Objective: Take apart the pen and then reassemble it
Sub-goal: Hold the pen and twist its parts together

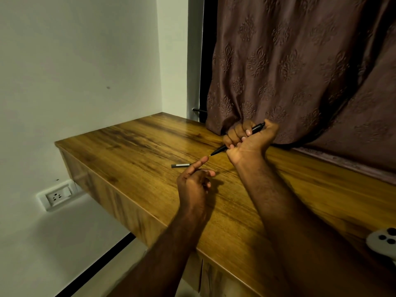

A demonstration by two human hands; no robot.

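My right hand grips a black pen in a fist above the far side of the wooden table. The pen slants, its thin tip pointing down and left, its button end sticking out at the upper right. My left hand hovers nearer to me, index finger stretched up to just short of the pen tip, the other fingers loosely curled, holding nothing that I can see. A short dark grey pen part lies flat on the table just left of my left index finger.
A brown patterned curtain hangs right behind my right hand and drapes onto the table. A white phone lies at the right edge of view. The table's left edge drops beside a white wall with a socket.
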